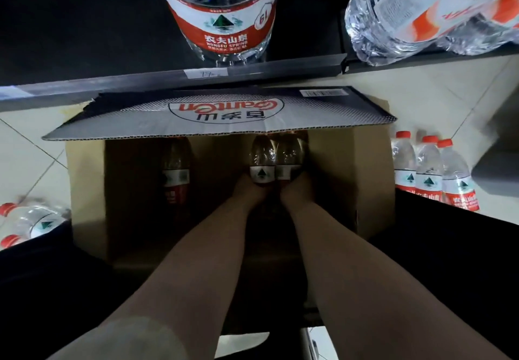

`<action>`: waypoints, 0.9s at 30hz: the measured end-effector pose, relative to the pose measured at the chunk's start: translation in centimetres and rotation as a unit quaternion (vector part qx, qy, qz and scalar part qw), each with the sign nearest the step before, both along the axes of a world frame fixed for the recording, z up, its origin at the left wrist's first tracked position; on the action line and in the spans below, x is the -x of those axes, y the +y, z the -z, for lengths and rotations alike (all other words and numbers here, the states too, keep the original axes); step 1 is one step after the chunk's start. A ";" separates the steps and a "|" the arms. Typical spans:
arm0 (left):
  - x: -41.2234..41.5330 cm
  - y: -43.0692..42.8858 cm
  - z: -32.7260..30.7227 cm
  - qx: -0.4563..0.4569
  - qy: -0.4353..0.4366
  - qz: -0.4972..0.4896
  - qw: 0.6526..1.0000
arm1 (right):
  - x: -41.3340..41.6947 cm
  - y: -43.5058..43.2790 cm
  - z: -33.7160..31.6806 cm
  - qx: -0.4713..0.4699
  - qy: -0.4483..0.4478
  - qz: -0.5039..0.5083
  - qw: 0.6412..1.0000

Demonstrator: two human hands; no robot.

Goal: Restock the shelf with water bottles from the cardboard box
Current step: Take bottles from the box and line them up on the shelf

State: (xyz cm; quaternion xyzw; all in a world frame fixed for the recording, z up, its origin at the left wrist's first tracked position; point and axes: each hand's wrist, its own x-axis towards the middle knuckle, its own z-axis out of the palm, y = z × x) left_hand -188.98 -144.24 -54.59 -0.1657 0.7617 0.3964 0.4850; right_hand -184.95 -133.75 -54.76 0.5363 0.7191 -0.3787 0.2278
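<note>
An open cardboard box (87, 191) stands on the floor below me, its printed flap (222, 115) folded out toward the shelf. Both my arms reach down into it. My left hand (250, 188) is wrapped around the lower part of one water bottle (263, 160), and my right hand (295, 190) holds the bottle (290, 157) beside it. One more bottle (176, 169) stands alone at the box's left. The dark shelf (168, 77) runs across above the box, with a large water jug (222, 14) on it.
Another big jug (421, 11) lies tilted on the shelf section at upper right. Three small red-capped bottles (429, 174) stand on the tiled floor right of the box. Two more (33, 222) lie at the left edge. My dark-clothed legs flank the box.
</note>
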 end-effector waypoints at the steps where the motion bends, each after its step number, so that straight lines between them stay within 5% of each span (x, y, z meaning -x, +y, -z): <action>1: 0.1 -0.7 -0.1 0.011 -0.002 -0.031 0.999 | -0.1 -0.1 0.6 0.017 0.008 -0.010 1.000; 4: 1.2 -3.2 -0.2 0.058 0.001 -0.090 0.994 | 0.3 -1.0 -0.1 0.097 0.016 0.003 0.995; 9: 2.0 -7.3 0.0 0.076 0.008 -0.041 0.996 | 1.1 -2.3 0.5 0.162 -0.009 -0.022 0.986; 18: 1.8 -7.2 -2.5 -0.015 -0.055 -0.150 0.987 | 0.5 -2.0 -0.4 0.296 0.019 0.094 0.950; 27: 1.5 -8.0 -12.4 -0.039 -0.074 -0.168 0.982 | 2.4 -1.2 -11.2 0.352 0.038 0.100 0.930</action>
